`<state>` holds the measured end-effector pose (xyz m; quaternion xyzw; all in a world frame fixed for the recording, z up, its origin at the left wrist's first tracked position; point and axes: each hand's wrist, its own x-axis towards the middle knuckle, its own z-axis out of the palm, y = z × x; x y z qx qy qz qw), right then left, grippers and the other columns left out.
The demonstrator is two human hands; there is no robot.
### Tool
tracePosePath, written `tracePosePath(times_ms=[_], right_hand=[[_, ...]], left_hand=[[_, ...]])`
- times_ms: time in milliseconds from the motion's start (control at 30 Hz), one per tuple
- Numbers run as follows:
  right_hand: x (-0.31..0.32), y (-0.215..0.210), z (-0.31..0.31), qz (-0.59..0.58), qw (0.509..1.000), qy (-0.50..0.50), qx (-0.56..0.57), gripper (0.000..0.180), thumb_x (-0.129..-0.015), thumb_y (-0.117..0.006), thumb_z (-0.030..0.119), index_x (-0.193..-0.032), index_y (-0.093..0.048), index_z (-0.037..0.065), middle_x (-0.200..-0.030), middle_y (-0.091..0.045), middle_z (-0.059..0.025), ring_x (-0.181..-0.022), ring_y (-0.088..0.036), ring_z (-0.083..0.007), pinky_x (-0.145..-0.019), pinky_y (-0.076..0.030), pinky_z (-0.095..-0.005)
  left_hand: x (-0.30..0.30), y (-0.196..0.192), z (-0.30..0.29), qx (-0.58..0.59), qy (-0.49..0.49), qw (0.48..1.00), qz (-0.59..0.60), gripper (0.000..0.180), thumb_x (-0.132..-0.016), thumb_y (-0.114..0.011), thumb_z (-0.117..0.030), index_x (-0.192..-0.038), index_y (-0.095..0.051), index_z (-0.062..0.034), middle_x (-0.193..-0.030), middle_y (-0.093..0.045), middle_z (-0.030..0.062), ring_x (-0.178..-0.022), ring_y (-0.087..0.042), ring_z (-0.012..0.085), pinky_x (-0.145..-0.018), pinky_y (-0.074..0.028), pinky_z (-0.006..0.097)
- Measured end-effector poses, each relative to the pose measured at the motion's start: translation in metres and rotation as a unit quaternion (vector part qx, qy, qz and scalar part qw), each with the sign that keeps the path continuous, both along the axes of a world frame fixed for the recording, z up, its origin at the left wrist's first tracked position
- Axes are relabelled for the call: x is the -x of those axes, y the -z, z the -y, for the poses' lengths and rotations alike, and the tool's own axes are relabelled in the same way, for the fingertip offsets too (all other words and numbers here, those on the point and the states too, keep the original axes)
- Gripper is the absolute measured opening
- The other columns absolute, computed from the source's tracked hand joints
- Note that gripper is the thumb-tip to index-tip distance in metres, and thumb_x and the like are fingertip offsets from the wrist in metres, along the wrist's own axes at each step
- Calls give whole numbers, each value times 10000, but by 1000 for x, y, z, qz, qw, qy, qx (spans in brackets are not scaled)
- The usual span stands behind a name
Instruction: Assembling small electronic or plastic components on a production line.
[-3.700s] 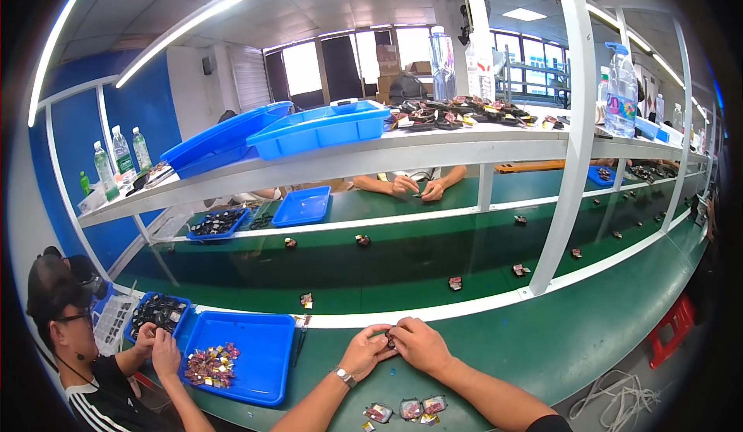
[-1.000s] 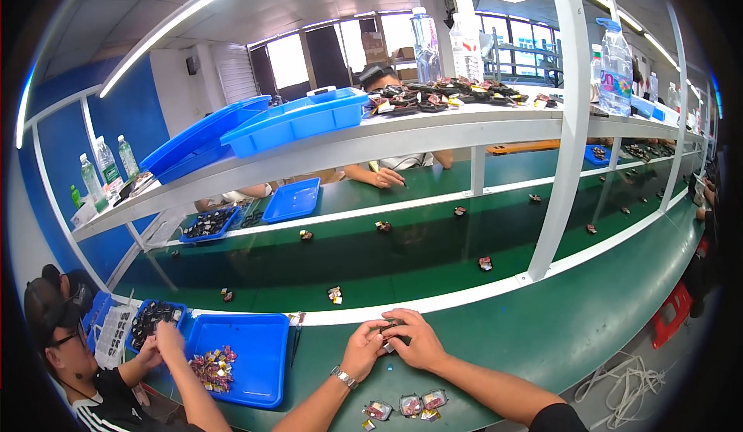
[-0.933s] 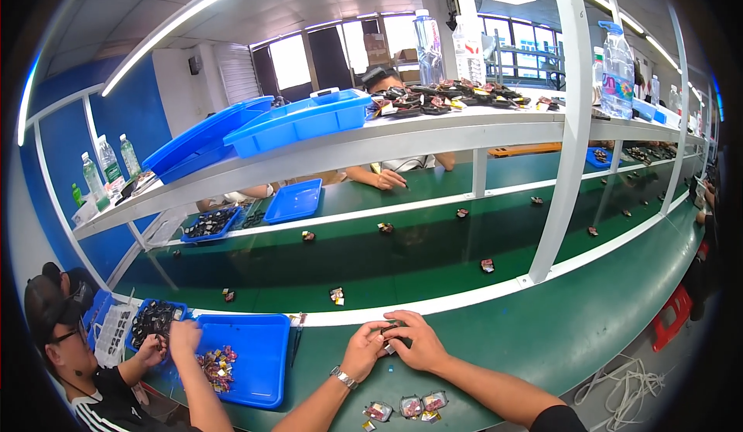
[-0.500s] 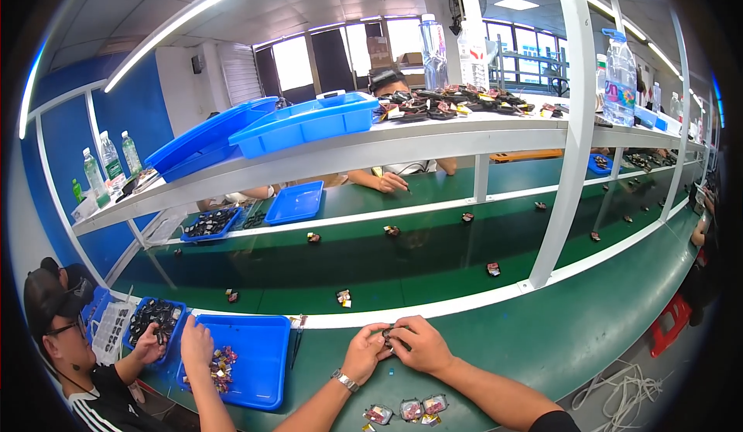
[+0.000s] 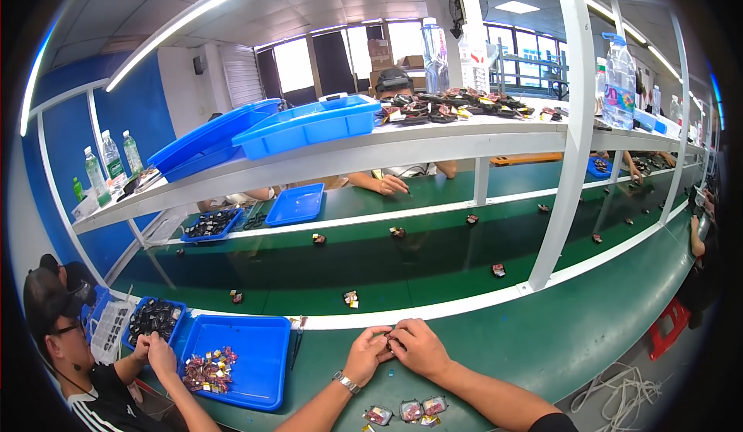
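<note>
Since earlier: your hands have kept to the same spot at the near edge of the belt, fingertips together; the small parts on the green conveyor belt [image 5: 433, 277] have drifted along it, and the co-worker's hands have shifted from the dark-parts tray toward the big blue tray.
Left hand: your left hand [image 5: 368, 353] is curled, fingers pinched onto a small part [image 5: 389, 342]; a metal-banded wristwatch [image 5: 347, 382] sits on the wrist.
Right hand: your right hand [image 5: 416, 347] is cupped, fingertips closed on the same small part from the other side.
Held part: tiny and mostly hidden between your fingertips, so you cannot tell its shape, long axis or which way it points.
Position: it sits just above the smooth green table surface, between your hands, near the white belt rail [image 5: 464, 308].
Near your wrists: three small clear packets [image 5: 406, 411] with reddish contents lie flat in a row.
Left side: a shallow, glossy blue plastic tray [image 5: 259, 362] holds a pile of small mixed-colour pieces [image 5: 207, 368]; a co-worker's hand [image 5: 161, 348] rests by it.
</note>
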<state>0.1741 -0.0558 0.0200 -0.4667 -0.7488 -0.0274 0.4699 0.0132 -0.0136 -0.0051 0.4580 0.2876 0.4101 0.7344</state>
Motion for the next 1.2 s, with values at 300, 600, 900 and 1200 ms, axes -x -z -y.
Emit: tracePosePath(times_ms=[300, 600, 900, 1200], right_hand=[[5, 6, 0, -214, 965, -59, 139, 158, -813, -684, 38, -964, -653, 4, -970, -615, -106, -772, -652, -185, -663, -546, -291], [-1, 11, -3, -274, 945, -34, 177, 143, -809, -695, 36, -942, -669, -10, -918, -643, -98, -765, -664, -146, -683, -552, -248], [-27, 17, -53, -299, 940, 4, 167, 129, -790, -716, 32, -900, -659, -2, -886, -672, -82, -799, -669, -134, -705, -541, -266], [-75, 17, -145, -289, 896, 205, 267, 214, -721, -805, 124, -866, -688, 19, -820, -698, -88, -772, -674, -184, -740, -530, -312]], left_hand=[[-6, 11, -1, -112, -86, 982, -123, 175, -965, -528, -56, -1128, -545, 6, -984, -682, 92, -885, -652, 136, -775, -532, 266], [-6, 8, 0, -130, -18, 989, -68, 265, -942, -526, 11, -1206, -512, 18, -1104, -645, 102, -1002, -612, 124, -838, -503, 248], [-9, 6, -4, -96, -58, 993, -42, 414, -929, -512, 5, -1324, -386, 16, -1281, -547, 206, -1125, -598, 269, -909, -545, 386], [10, 10, -20, -163, -175, 966, -103, 227, -906, -495, 28, -1129, -534, 50, -1156, -631, 179, -986, -663, 231, -796, -565, 314]])
